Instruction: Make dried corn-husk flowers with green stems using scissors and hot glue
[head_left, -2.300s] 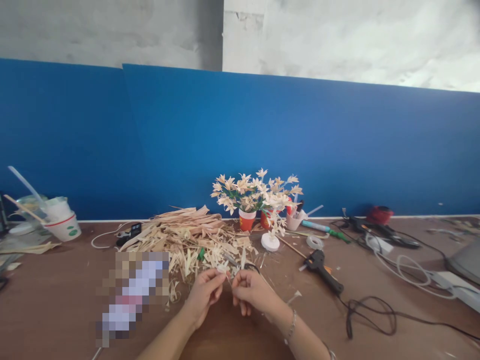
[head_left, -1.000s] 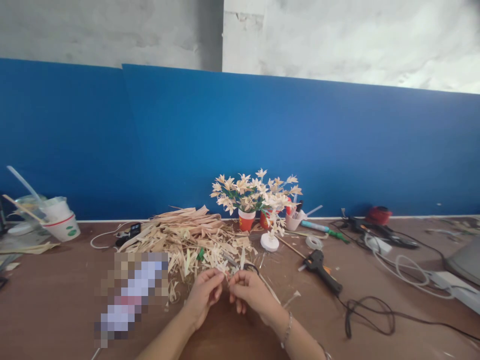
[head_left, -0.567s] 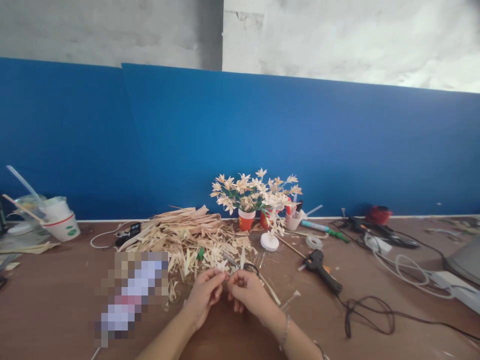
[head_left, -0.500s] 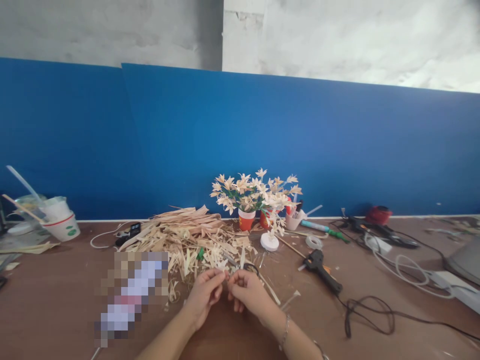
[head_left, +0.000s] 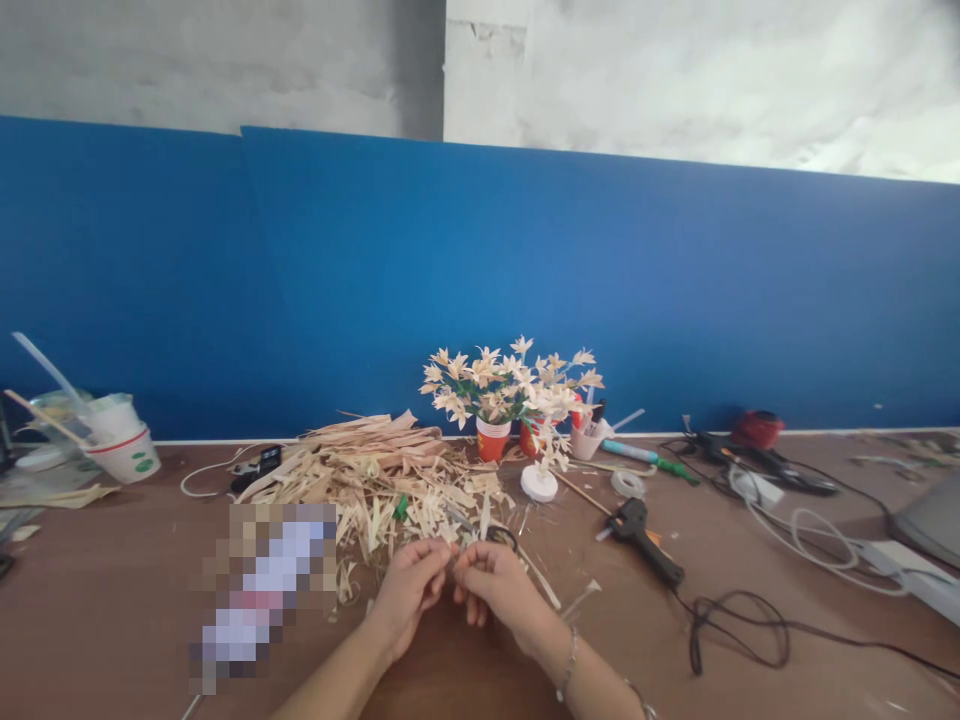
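My left hand (head_left: 411, 590) is closed in a pinch, its fingertips almost meeting those of my right hand (head_left: 491, 585). My right hand pinches too, with its fingers curled under. Whatever sits between the fingertips is too small to make out. Just beyond them lies a pair of scissors (head_left: 501, 538) with dark handles, partly covered by scraps. A heap of dried pale husk strips (head_left: 375, 455) spreads behind and to the left of my hands. Husk flowers (head_left: 491, 372) with green stems stand in a red paper cup (head_left: 493, 440) at the back.
A black glue gun (head_left: 643, 540) with its cord lies to the right, near a tape roll (head_left: 628, 484). A white round lid (head_left: 538, 484) holds a small flower. White cups (head_left: 124, 455) stand far left, cables (head_left: 810, 545) far right. A blurred-out object (head_left: 262, 590) is left.
Almost nothing differs. Both hands stay pinched together in the same place, with only tiny shifts of the fingers.
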